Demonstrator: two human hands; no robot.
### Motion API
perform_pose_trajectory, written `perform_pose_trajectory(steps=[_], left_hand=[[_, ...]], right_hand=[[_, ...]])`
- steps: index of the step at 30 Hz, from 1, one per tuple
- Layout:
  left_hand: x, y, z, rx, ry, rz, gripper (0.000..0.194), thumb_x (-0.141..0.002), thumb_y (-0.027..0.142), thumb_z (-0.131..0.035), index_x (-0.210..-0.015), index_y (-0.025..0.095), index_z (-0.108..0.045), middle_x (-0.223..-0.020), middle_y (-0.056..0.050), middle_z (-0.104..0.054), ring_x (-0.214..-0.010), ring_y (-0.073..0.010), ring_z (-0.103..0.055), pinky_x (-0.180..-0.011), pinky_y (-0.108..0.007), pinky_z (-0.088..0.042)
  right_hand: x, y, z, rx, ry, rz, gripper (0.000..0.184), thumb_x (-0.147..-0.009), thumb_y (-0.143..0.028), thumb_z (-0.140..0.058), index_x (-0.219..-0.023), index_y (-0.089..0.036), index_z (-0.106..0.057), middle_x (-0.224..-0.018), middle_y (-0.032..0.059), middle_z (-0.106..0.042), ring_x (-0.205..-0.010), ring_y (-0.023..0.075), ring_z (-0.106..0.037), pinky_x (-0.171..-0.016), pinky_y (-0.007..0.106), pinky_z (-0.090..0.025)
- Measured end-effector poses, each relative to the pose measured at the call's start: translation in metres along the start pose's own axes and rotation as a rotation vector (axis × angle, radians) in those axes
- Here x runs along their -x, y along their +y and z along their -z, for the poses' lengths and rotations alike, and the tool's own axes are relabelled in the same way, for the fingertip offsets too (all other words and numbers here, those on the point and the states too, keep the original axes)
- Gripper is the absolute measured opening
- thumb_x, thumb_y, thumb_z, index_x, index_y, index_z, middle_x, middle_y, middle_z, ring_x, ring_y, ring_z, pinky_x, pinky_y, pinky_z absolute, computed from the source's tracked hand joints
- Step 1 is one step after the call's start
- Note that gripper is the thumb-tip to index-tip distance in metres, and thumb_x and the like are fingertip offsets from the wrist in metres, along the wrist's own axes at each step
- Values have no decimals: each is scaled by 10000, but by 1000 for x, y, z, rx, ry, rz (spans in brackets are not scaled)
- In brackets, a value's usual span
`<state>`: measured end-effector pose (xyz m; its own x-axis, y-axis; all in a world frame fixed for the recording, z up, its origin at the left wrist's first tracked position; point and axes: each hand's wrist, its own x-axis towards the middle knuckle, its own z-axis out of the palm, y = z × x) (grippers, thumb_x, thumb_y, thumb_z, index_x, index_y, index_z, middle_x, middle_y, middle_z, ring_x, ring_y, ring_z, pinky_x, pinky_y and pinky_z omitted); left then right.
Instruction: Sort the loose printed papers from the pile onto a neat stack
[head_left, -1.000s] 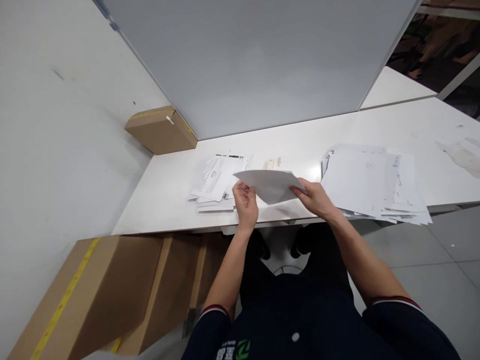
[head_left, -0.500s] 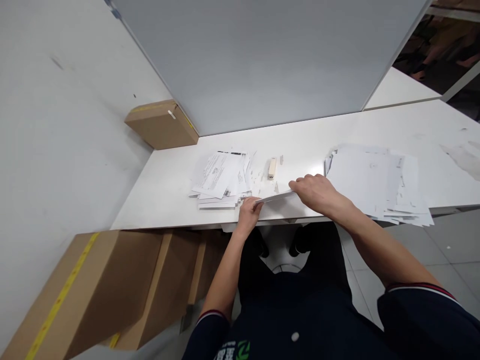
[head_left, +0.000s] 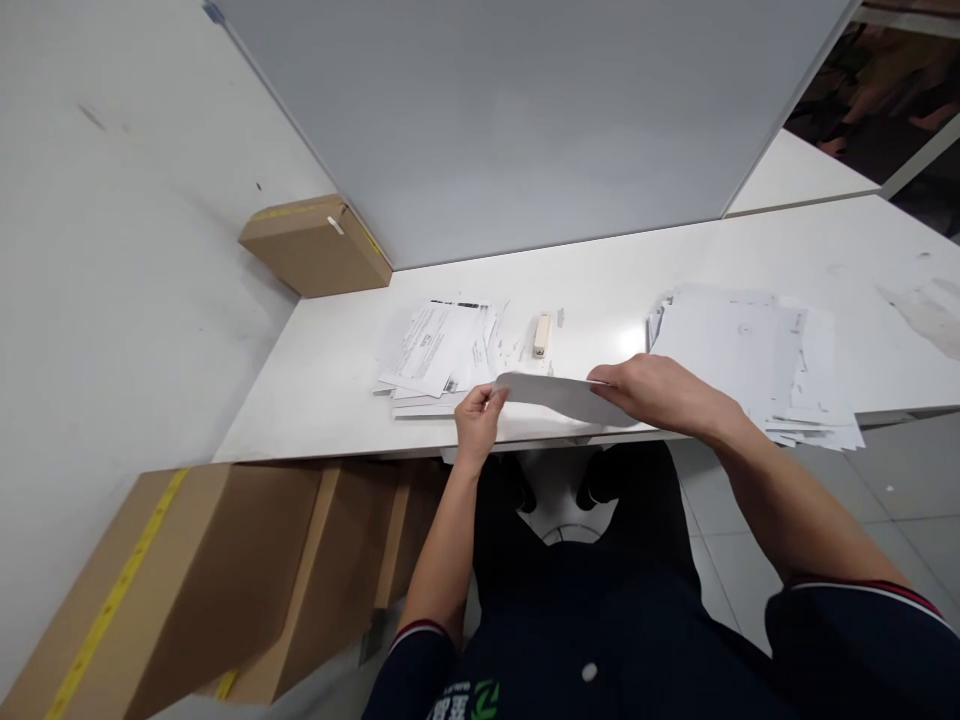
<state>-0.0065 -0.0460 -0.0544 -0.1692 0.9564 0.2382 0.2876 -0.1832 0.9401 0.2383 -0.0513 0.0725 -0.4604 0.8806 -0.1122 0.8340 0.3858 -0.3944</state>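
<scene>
A white sheet of paper (head_left: 559,396) is stretched between my two hands above the table's front edge, its side toward me curving down; whether it is one sheet or several I cannot tell. My left hand (head_left: 478,420) pinches its left end. At the other end, my right hand (head_left: 643,390) grips it between thumb and fingers. Just beyond the paper lies a small cream stapler-like block (head_left: 542,335). Left of it sits a stack of printed papers (head_left: 431,350), and a larger, loosely spread paper pile (head_left: 720,350) lies to the right.
The white table (head_left: 600,290) runs along a grey upright panel (head_left: 540,120). A cardboard box (head_left: 315,248) stands at its far left corner by the wall. Larger cardboard boxes (head_left: 225,570) stand below on the left. Some right-pile sheets overhang the front edge.
The sheet has been tipped from a raised, broad view to nearly edge-on, then bowed toward me. My right hand has turned over the paper's right end. The cream block has come into full view.
</scene>
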Motion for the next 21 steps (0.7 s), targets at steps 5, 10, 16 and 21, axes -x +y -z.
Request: perform_pose_trajectory(steps=[5,10,16,21], left_hand=[[-15,6,-3,-19,24,33,270,-782,399,-549,-883,164,-636,-767,-32,-636,-723,-131,-581,-701,-273,-477],[-30,-2,-22,-229,-79,-142,264,-855,294,-434,-1031,186,-600,-1001,-72,-625,-925,-161,-570,-833,-328,-457],[-49,-10,-46,-319,-210,-264,342,-873,196,-334,-1146,187,-540,-1051,-97,-578,-973,-177,-539,-870,-352,-433],[-56,-19,-57,-336,-270,-248,383,-868,212,-357,-1224,235,-495,-989,-87,-567,-949,-209,-505,-881,-386,-398]], right_hand=[[13,25,-59,-918,-148,-400,278,-736,-403,-587,-796,-140,-658,-733,79,-682,-569,185,-611,-484,270,-451],[17,31,-103,-1355,-64,-687,250,-686,-332,-661,-786,-104,-640,-742,123,-692,-567,194,-626,-464,271,-493],[6,30,-105,-1510,76,-751,132,-684,-249,-654,-740,-134,-624,-726,123,-695,-621,215,-644,-533,300,-540],[-4,33,-111,-1560,97,-737,131,-681,-269,-659,-735,-157,-619,-743,118,-698,-668,235,-653,-610,347,-558]])
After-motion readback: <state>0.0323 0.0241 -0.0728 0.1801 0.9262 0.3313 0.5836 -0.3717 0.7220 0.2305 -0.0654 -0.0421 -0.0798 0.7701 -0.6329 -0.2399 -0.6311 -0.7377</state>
